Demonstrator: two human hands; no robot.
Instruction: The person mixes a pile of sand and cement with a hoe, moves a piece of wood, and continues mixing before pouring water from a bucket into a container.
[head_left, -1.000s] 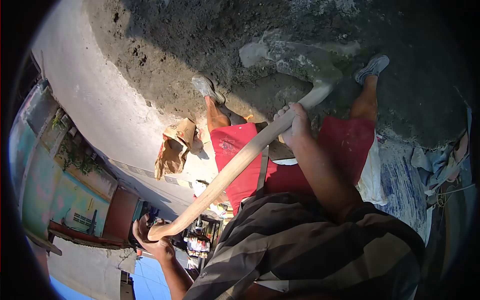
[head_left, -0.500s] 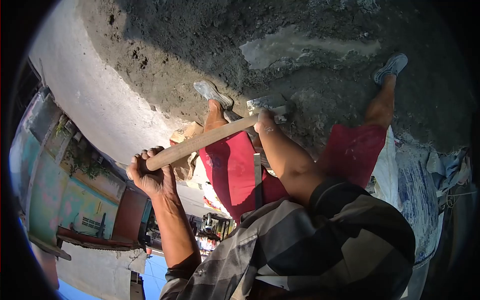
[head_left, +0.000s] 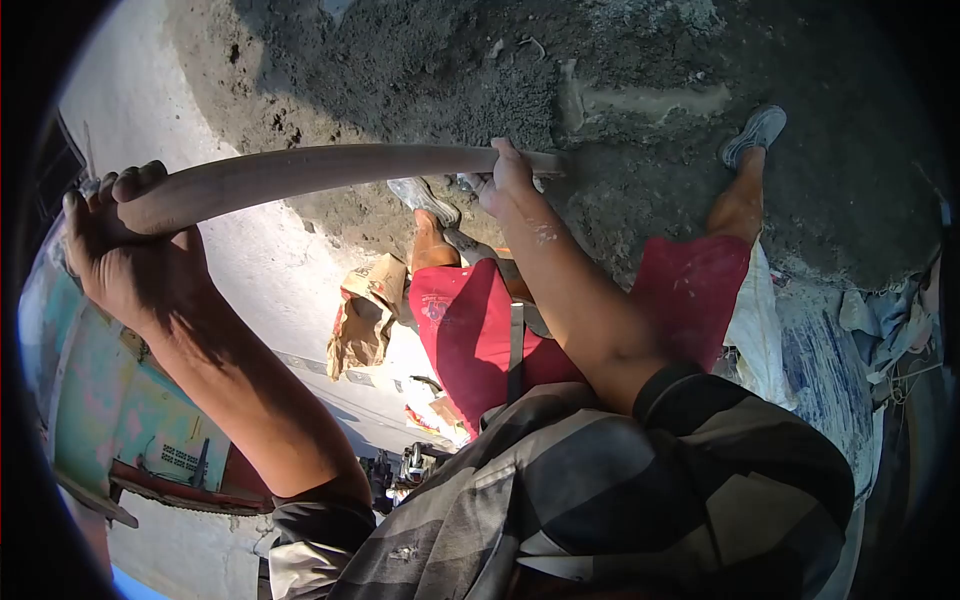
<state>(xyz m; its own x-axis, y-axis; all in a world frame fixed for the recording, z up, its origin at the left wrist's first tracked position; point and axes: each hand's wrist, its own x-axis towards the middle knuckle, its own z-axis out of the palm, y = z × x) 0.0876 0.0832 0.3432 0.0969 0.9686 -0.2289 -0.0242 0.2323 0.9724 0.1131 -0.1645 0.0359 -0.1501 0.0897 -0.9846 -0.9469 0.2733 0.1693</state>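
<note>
1. Outdoor ground is noted: dark grey, damp-looking mix (head_left: 420,80) is spread beside pale paving (head_left: 270,240), part sunlit, part shaded.
2. Left hand (head_left: 145,270), nearest: wrapped round the butt of a long wooden handle (head_left: 300,175), fingers folded over the top.
3. The handle is held crosswise in front of the body, above paving and mix. Its far end is lost in shadow; what is fixed there cannot be told.
4. Right hand (head_left: 508,182): clasped round the shaft near that end, thumb uppermost, fingers curled beneath.
5. Handling, as judged: stiff and sturdy, little flex expected; moderate weight, perhaps greater toward the far end. Surface looks dry, so slip seems slight. Best gripped at the butt and well down the shaft.
6. Red shorts (head_left: 455,310) are worn; legs are planted wide.
7. An open paper bag (head_left: 365,305) is seen near the left leg.
8. Farther off, a painted wall (head_left: 130,400) is seen.
</note>
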